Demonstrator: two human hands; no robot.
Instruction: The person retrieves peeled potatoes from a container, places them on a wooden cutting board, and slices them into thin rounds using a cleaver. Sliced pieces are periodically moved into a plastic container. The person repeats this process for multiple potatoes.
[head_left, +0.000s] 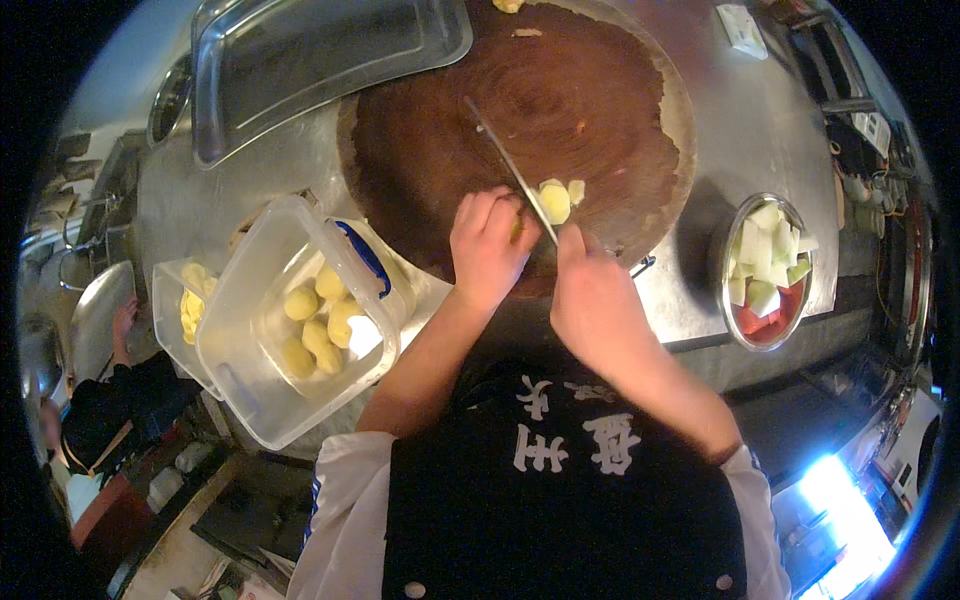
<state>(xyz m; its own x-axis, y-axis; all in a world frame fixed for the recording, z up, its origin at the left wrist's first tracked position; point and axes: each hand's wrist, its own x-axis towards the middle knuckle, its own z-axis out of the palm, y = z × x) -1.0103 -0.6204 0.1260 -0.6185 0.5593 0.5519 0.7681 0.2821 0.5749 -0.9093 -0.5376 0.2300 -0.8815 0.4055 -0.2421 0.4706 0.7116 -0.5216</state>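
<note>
My right hand grips a kitchen knife, its blade seen nearly edge-on above a round wooden chopping block. Left of the blade, my left hand presses a peeled potato down on the block, fingers curled; most of that potato is hidden. Pale yellow cut slices lie just right of the blade. By my left forearm stands a clear plastic tub with a blue latch, and several peeled potatoes rest in its bottom.
A rectangular metal tray overlaps the block's far left edge. Right of the block, a steel bowl holds pale green chunks and red pieces. A smaller tub with yellow pieces stands beyond the large one. Another person is at far left.
</note>
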